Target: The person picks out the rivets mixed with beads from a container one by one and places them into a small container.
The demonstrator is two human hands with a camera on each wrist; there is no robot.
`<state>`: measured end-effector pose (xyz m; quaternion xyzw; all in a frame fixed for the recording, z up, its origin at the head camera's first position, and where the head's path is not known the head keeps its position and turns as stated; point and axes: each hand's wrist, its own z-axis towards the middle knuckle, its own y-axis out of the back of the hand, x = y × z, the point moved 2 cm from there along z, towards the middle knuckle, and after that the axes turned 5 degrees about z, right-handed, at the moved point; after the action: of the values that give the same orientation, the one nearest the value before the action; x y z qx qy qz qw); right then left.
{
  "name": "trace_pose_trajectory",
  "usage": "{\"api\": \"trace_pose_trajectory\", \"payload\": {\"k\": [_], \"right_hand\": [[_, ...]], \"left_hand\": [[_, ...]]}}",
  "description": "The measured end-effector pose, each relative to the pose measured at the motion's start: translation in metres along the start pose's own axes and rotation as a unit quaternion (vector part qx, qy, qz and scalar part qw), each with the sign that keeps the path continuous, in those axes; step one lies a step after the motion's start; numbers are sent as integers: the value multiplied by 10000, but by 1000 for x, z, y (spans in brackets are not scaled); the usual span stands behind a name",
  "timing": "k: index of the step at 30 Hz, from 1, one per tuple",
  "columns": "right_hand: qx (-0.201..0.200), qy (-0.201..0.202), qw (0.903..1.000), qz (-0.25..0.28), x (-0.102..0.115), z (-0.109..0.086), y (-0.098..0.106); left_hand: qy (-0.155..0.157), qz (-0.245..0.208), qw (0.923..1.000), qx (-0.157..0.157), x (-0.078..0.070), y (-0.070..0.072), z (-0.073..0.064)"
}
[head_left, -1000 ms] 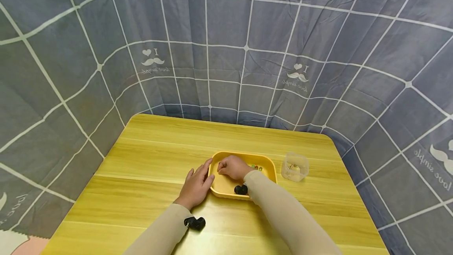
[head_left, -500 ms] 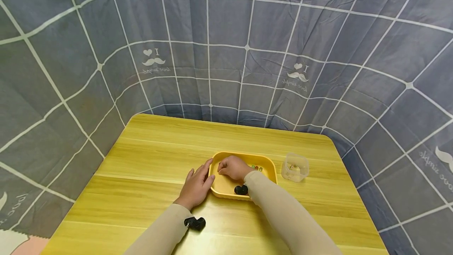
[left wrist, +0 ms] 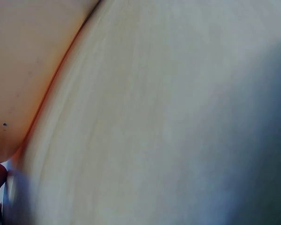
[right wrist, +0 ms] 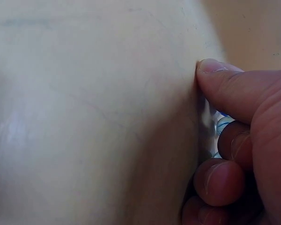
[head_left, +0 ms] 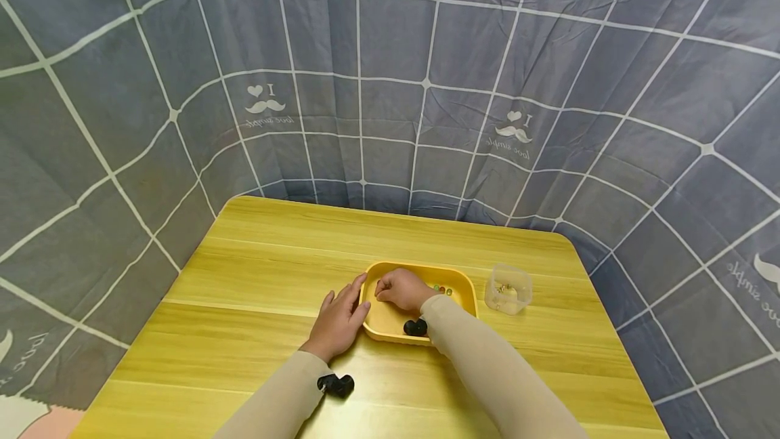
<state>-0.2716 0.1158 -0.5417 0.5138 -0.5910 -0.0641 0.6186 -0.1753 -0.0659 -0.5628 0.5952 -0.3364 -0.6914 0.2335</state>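
Note:
My right hand (head_left: 403, 288) is inside a yellow tray (head_left: 390, 324), its thumb and fingertips brought together low down near the left side. In the right wrist view the thumb (right wrist: 239, 91) comes down close to the tray surface, with the other fingers (right wrist: 220, 180) curled behind it. Anything between the tips is hidden. Through the gap a small glassy piece (right wrist: 223, 124) with blue lines shows. My left hand (head_left: 337, 324) rests along the tray's left side with fingers extended. Several small coloured marbles (head_left: 443, 289), green, red and yellowish, lie at the back right of the tray.
A clear plastic box (head_left: 508, 288) with several small gold-coloured pieces inside stands right of the tray. Both are on a yellow wood-grain table (head_left: 274, 256). A grey-blue curtain (head_left: 390, 39) with white lines surrounds the back and sides.

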Motion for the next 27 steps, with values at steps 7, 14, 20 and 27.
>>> {"api": "trace_pose_trajectory", "payload": {"k": [7,14,20,27], "right_hand": [[-55,-3,10000,74,0,9,1],[-83,-110,9998,146,1,14,2],[-75,-117,9997,191,1,14,2],[-110,-98,9996,239,-2,14,1]], "left_hand": [[-60,-36,10000,31,6,4,9],[-108,-39,9999,33,11,7,15],[-103,-61,9999,20,11,6,15],[-125,-63,9999,-38,11,4,15]]}}
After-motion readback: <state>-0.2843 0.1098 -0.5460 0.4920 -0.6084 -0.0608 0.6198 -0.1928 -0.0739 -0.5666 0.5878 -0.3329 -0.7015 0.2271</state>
